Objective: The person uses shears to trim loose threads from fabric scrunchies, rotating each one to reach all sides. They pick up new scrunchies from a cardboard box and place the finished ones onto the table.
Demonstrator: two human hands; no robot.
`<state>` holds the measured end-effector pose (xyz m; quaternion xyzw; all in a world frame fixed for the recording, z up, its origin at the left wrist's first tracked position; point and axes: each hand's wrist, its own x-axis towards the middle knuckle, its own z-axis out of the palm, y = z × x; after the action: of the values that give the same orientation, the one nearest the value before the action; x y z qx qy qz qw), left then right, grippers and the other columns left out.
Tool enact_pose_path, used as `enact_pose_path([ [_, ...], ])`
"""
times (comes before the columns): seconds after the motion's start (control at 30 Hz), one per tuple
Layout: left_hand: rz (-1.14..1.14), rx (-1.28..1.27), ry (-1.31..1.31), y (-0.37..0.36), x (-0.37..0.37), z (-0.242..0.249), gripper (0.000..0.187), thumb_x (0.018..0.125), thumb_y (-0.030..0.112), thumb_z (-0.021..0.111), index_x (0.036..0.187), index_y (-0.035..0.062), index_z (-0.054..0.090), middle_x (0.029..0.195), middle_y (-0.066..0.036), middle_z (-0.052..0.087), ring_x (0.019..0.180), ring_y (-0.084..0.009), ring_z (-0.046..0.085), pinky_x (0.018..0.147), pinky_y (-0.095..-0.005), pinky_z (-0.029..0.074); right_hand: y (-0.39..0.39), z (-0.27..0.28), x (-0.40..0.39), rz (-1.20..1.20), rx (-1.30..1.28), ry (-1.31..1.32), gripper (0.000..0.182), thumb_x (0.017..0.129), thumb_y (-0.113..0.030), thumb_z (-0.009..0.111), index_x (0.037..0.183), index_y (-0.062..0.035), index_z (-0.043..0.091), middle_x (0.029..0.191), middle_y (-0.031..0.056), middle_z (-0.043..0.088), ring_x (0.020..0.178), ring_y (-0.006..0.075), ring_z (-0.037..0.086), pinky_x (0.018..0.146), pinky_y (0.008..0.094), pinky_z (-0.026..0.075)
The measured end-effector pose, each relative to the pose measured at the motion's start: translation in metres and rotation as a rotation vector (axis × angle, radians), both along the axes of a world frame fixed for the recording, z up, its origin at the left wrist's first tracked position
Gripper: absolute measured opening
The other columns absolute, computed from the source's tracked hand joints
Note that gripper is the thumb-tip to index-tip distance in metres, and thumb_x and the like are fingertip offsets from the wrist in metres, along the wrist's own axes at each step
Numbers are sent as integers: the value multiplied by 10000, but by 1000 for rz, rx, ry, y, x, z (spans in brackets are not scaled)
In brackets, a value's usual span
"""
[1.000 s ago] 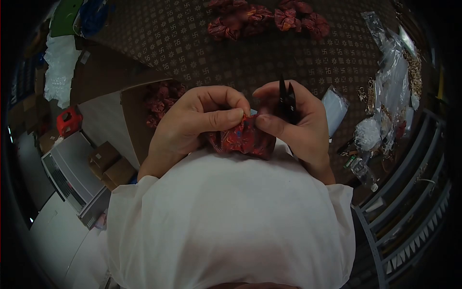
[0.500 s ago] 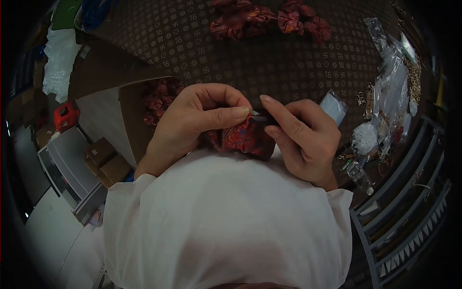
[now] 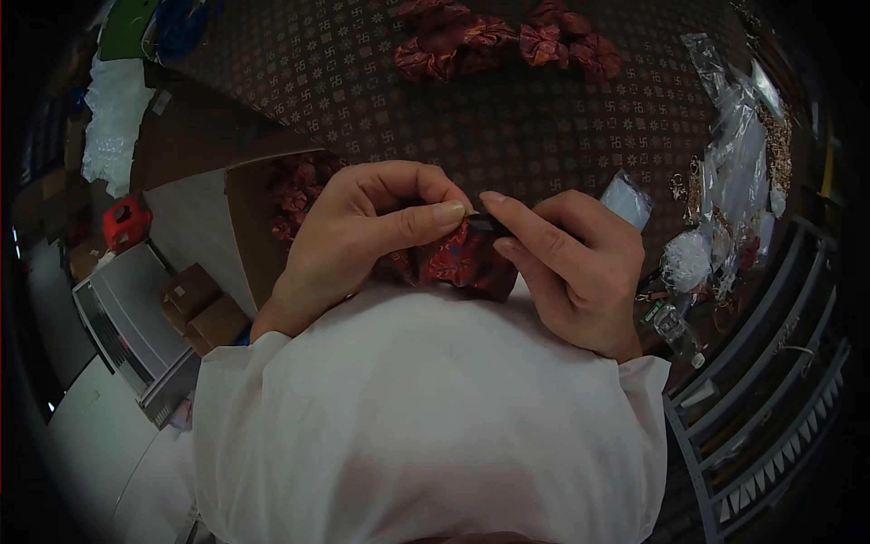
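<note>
Red patterned fabric (image 3: 458, 258), gathered and printed with small coloured motifs, hangs in front of my white shirt. My left hand (image 3: 367, 222) pinches its upper edge between thumb and forefinger. From the other side, my right hand (image 3: 575, 263) holds a small dark flat piece (image 3: 487, 223) between thumb and forefinger. The piece's left end meets the left fingertips at the top of the fabric. What kind of piece it is, I cannot tell. The lower part of the fabric lies close to the shirt, partly behind my left hand.
Bunched red fabric pieces (image 3: 471, 45) lie on the brown patterned surface (image 3: 390, 118). More fill an open cardboard box (image 3: 245, 195) at left. To the right are a plastic-wrapped packet (image 3: 627, 201), clear plastic bags (image 3: 739, 154), metal chains (image 3: 779, 154) and a grey rack (image 3: 761, 390).
My right forefinger has come down and left, closer to the left fingertips. The small piece, pale at its tip before, now shows dark between the hands.
</note>
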<state>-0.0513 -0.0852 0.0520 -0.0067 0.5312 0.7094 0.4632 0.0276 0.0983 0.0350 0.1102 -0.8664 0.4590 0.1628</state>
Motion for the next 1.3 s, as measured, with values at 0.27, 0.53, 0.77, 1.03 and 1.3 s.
enact_pose_path([
  [0.27,-18,-10,25,1,-1,0,123,843,122,607,860,-1,610,730,-7,589,655,-43,524,593,-172,416,5,-13,-2,-84,-302,-159,280,754,-66,671,1027,-19,629,670,50,536,533,114,491,469,221,380],
  [0.53,21,39,24,-4,0,-12,178,843,117,603,976,5,565,811,-10,581,719,-53,534,626,-180,426,2,-16,1,67,-927,-602,352,782,-61,657,1107,26,553,854,33,594,831,79,553,748,205,436],
  [0.77,-215,-65,721,1,-7,-8,202,727,26,690,918,-6,633,800,-18,577,707,-65,533,614,-192,414,0,-13,0,64,-1002,-644,270,784,-61,668,1022,24,571,900,42,614,779,69,563,677,207,469],
  [1.03,-124,-69,420,-1,-3,-6,148,702,-28,681,847,-8,659,777,-20,568,677,-53,525,583,-184,396,6,-7,2,57,-115,-43,462,694,-120,703,1122,10,586,736,99,553,603,167,522,524,250,417],
  [1.3,-139,-69,536,-3,-1,-8,163,681,-42,683,839,-5,660,756,-22,560,662,-64,516,575,-196,388,3,-14,-1,66,-73,44,368,684,-130,704,1039,-60,639,638,42,532,521,164,518,450,265,419],
])
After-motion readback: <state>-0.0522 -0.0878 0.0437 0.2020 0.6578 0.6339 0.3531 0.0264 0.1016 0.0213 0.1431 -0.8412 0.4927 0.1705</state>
